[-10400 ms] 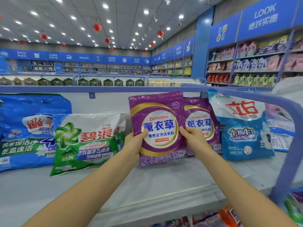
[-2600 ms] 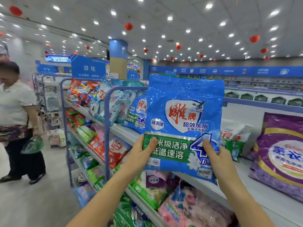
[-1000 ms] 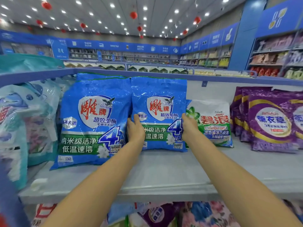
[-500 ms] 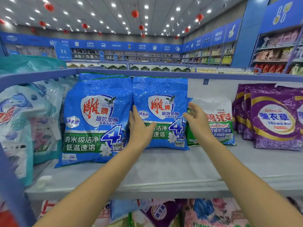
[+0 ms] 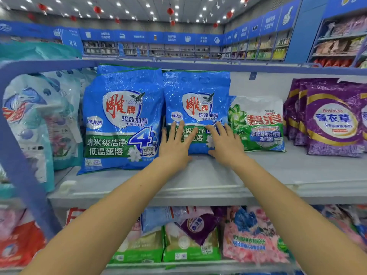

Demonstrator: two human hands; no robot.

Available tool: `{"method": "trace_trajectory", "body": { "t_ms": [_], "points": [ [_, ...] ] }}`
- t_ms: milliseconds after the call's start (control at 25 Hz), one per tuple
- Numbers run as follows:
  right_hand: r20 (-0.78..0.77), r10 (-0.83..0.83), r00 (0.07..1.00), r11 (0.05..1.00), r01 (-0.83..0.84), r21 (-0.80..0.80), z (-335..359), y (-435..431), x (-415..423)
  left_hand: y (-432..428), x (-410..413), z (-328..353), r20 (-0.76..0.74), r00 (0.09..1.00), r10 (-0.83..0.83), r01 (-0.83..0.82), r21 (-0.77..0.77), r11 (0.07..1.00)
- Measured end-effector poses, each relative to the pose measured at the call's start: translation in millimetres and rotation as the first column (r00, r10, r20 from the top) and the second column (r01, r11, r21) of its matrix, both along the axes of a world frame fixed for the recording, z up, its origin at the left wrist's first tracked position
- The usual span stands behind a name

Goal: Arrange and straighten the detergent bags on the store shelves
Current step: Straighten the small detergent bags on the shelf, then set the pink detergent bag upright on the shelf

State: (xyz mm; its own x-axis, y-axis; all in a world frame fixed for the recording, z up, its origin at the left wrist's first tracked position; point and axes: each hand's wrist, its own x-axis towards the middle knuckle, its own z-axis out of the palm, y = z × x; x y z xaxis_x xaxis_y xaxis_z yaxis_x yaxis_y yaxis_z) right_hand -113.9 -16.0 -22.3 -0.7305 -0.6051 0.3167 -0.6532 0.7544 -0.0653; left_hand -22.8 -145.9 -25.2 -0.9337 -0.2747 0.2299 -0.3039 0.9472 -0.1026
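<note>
Left hand (image 5: pixel 174 144) and right hand (image 5: pixel 226 144), fingers straight, pressed flat on the smaller blue detergent bag (image 5: pixel 196 90), having moved in from its edges.

The gray shelf (image 5: pixel 198 181) holds bags standing in a row. A small blue bag (image 5: pixel 196 96) stands under the flat left hand (image 5: pixel 174 144) and right hand (image 5: pixel 226 144). A big blue bag (image 5: pixel 121 120) stands just left of the hands. A green and white bag (image 5: pixel 258 124) stands just right, with purple bags (image 5: pixel 333 120) farther right.
</note>
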Motion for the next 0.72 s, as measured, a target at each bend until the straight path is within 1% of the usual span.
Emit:
{"method": "trace_trajectory", "body": {
  "t_ms": [80,120,160,200,240,280,320,360,400,440,480,520,560,640,680,720],
  "points": [
    [0.014,0.02,1.0,1.0,-0.02,0.001,1.9,4.2,-0.2,2.9,4.9,4.9,-0.008,1.0,-0.03,0.03,0.046,0.999],
    [0.015,0.032,0.999,0.999,-0.031,-0.037,4.5,7.9,2.3,5.4,10.4,8.4,-0.041,0.998,-0.054,0.057,0.092,0.994],
    [-0.004,0.052,0.999,0.991,-0.053,-0.124,7.4,13.0,7.2,7.9,18.4,11.8,-0.103,0.991,-0.084,0.098,0.137,0.986],
    [-0.039,0.083,0.996,0.965,-0.09,-0.248,8.7,20.4,16.0,11.1,31.2,13.6,-0.201,0.973,-0.117,0.153,0.174,0.973],
    [-0.078,0.119,0.99,0.915,-0.14,-0.378,9.1,30.5,28.5,14.7,48.5,14.4,-0.334,0.93,-0.149,0.224,0.195,0.955],
    [-0.116,0.154,0.981,0.851,-0.191,-0.489,8.0,42.3,44.3,17.9,69.1,13.0,-0.479,0.86,-0.177,0.296,0.185,0.937],
    [-0.148,0.184,0.972,0.783,-0.236,-0.575,5.4,54.3,62.8,20.6,90.9,8.0,-0.609,0.769,-0.196,0.346,0.139,0.928],
    [-0.174,0.211,0.962,0.725,-0.273,-0.633,0.3,65.2,82.7,22.7,112.9,-2.8,-0.708,0.676,-0.206,0.359,0.072,0.93],
    [-0.195,0.233,0.953,0.682,-0.303,-0.666,-9.3,75.3,103.5,25.8,134.9,-19.8,-0.765,0.61,-0.204,0.347,0.026,0.938],
    [-0.225,0.253,0.941,0.648,-0.338,-0.682,-22.0,83.1,121.3,28.9,154.1,-40.3,-0.793,0.58,-0.185,0.324,0.016,0.946],
    [-0.251,0.28,0.927,0.624,-0.375,-0.686,-35.9,88.3,136.0,29.6,169.2,-61.9,-0.799,0.58,-0.155,0.293,0.027,0.956],
    [-0.25,0.319,0.914,0.612,-0.4,-0.682,-51.8,91.2,147.4,28.2,180.7,-85.8,-0.782,0.613,-0.116,0.253,0.055,0.966],
    [-0.219,0.363,0.906,0.619,-0.41,-0.67,-69.3,92.8,155.8,26.0,190.3,-110.6,-0.739,0.671,-0.065,0.204,0.1,0.974],
    [-0.127,0.42,0.899,0.665,-0.4,-0.631,-104.7,93.0,163.6,17.9,204.5,-155.8,-0.582,0.813,0.027,0.099,0.184,0.978],
    [-0.076,0.429,0.9,0.691,-0.382,-0.614,-121.6,91.9,163.9,12.4,210.2,-174.4,-0.498,0.865,0.057,0.053,0.204,0.978],
    [-0.027,0.429,0.903,0.715,-0.358,-0.601,-137.6,89.7,162.6,7.0,214.1,-189.2,-0.429,0.899,0.088,0.007,0.216,0.976]
  ]
}}
